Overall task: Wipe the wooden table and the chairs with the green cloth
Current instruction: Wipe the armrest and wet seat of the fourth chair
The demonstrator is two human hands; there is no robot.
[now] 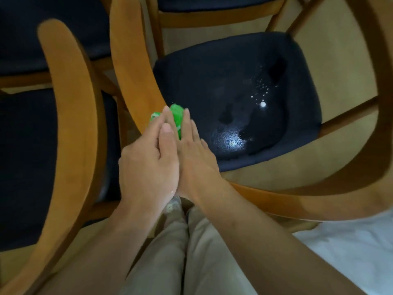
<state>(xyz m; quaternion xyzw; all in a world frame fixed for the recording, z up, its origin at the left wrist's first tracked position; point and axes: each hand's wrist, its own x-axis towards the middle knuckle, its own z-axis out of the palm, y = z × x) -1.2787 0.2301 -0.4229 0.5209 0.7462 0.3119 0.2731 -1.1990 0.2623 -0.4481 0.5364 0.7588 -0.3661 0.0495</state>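
A green cloth [177, 116] lies bunched against the curved wooden backrest [131, 67] of a chair with a dark blue seat [238, 99]. My left hand [148, 162] and my right hand [195, 158] lie side by side with straight fingers pressed onto the cloth, which shows only past the fingertips. Wet spots and droplets glisten on the seat, to the right of my hands.
A second chair with a dark seat [25, 162] and curved wooden backrest [72, 103] stands at the left. More chairs [212, 9] stand behind. A wooden armrest rail [297, 199] curves round at the right. My legs in beige trousers [191, 252] are below. The floor [340, 50] is tan.
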